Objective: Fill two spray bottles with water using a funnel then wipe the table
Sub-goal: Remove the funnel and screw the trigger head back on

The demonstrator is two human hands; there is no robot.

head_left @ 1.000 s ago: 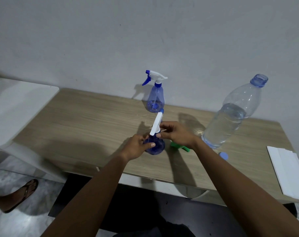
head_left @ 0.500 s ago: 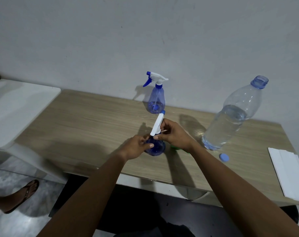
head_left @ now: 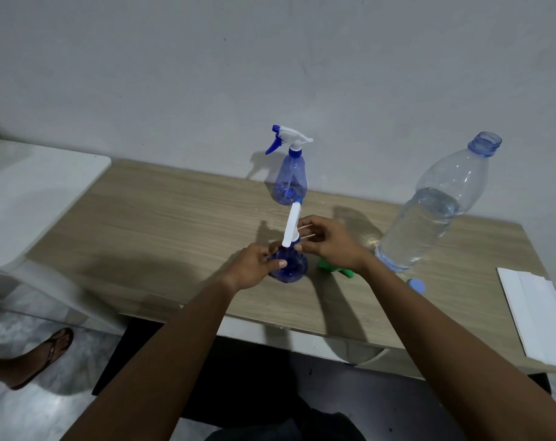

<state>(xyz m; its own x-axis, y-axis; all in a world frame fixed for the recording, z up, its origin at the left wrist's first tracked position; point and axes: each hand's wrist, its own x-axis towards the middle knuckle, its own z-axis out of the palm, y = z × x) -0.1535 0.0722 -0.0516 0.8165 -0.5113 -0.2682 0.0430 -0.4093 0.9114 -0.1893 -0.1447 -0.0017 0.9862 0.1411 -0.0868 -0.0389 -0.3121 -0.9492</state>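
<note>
A blue spray bottle point(head_left: 292, 268) stands near the front middle of the wooden table point(head_left: 162, 224). My left hand point(head_left: 254, 265) grips its body. My right hand point(head_left: 329, 243) pinches the neck under its white spray head point(head_left: 292, 227), which points away from me. A second blue spray bottle point(head_left: 290, 176) with a white and blue trigger head stands by the wall. A green funnel point(head_left: 337, 268) lies on the table, mostly hidden under my right wrist. A large clear water bottle point(head_left: 429, 214), uncapped and about two-thirds full, stands at the right.
The water bottle's blue cap point(head_left: 416, 285) lies on the table by its base. A folded white cloth point(head_left: 534, 313) rests at the table's right front edge. A white surface point(head_left: 31, 192) adjoins the table on the left. A person's sandalled foot point(head_left: 44, 358) is on the floor.
My right hand's fingers have shifted around the near bottle's neck and spray head, uncovering part of the green funnel. The bottle has stayed in place in my left hand.
</note>
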